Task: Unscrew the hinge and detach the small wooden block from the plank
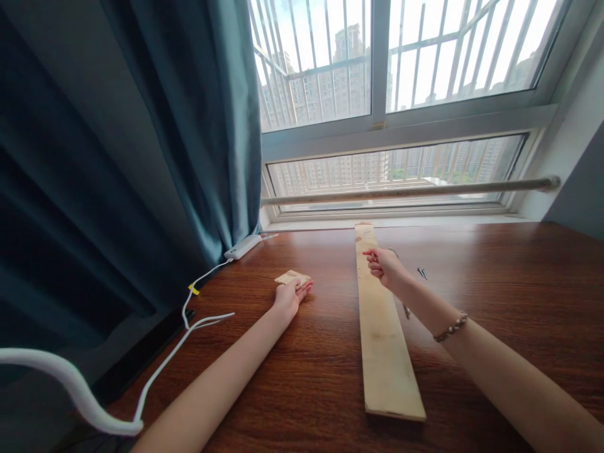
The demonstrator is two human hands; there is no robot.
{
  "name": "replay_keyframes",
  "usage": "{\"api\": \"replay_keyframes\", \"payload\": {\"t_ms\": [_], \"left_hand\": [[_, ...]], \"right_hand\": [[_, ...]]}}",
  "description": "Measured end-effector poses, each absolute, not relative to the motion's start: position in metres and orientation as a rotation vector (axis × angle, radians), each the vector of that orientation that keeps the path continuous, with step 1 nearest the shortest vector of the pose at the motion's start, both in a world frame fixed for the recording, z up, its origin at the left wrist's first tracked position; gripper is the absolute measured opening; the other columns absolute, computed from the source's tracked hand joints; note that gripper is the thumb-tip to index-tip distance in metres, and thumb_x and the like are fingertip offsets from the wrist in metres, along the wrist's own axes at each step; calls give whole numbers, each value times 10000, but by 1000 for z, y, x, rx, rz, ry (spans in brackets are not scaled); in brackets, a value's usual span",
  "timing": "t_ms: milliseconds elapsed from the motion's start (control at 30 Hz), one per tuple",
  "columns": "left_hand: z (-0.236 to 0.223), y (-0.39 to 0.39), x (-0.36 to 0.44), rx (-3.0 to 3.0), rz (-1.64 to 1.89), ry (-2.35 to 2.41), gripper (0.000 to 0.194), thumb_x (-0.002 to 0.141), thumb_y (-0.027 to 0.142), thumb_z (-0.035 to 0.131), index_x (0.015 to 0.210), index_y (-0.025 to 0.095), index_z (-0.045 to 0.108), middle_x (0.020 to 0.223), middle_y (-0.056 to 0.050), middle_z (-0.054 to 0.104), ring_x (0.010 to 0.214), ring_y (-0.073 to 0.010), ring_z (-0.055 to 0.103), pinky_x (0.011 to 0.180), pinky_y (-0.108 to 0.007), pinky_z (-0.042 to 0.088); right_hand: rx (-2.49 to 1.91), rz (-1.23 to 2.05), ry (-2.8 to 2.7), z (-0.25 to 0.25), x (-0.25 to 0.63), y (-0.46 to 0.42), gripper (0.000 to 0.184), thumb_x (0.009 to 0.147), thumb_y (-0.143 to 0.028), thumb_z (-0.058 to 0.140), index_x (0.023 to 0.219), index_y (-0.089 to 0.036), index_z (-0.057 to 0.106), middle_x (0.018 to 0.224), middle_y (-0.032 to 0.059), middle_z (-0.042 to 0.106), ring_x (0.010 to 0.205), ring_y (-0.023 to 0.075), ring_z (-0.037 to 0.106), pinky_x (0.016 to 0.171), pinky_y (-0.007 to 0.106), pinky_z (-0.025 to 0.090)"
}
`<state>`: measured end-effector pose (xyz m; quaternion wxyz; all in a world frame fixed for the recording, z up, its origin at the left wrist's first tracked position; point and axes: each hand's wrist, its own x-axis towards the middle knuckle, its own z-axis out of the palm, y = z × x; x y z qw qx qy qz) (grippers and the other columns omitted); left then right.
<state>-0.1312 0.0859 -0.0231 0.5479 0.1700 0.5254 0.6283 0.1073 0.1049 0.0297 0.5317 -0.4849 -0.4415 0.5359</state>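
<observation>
My left hand (291,297) is on the dark wood tabletop, with its thumb over a small flat piece of wood (289,277) and its fingers partly curled at the edge. My right hand (383,265) is closed in a pinch above a long pale wooden board (384,352). Whatever lies between those fingertips is too small to make out. The board lies lengthwise, its far end near the window. Just right of my right hand, two dark screws (422,273) lie on the table. A thin object (406,311) shows partly from behind my right forearm; its kind is hidden.
A white power strip (243,247) sits at the table's back left beside a blue curtain (202,126). White cables (165,371) run along the left side. Behind the table (509,302) is a window with a horizontal rail (415,190) across it.
</observation>
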Motion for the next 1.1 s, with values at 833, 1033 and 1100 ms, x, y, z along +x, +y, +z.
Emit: {"api": "replay_keyframes", "payload": {"t_ms": [833, 1033, 1100], "left_hand": [[2, 77, -165, 247, 974, 1095, 377, 852, 171, 427, 1163, -36, 477, 1005, -314, 602, 850, -304, 663, 568, -283, 564], [2, 74, -156, 472, 978, 1282, 214, 832, 169, 476, 954, 27, 582, 822, -234, 667, 680, -232, 674, 530, -258, 537], [-1, 83, -155, 745, 1179, 1471, 91, 797, 141, 523, 832, 98, 595, 790, -174, 675, 752, -234, 671, 606, -279, 541]], "right_hand": [[-2293, 223, -1783, -37, 262, 153, 129, 631, -220, 657, 613, -94, 639, 629, 132, 596, 758, 291, 622, 572, 289, 425], [-2295, 226, -1775, -37, 261, 154, 59, 620, -145, 624, 630, -93, 651, 667, 148, 610, 807, 294, 622, 618, 294, 446], [-2273, 269, -1750, -35, 261, 153, 61, 617, -115, 614, 558, -110, 627, 610, 123, 593, 796, 286, 621, 632, 294, 446]]}}
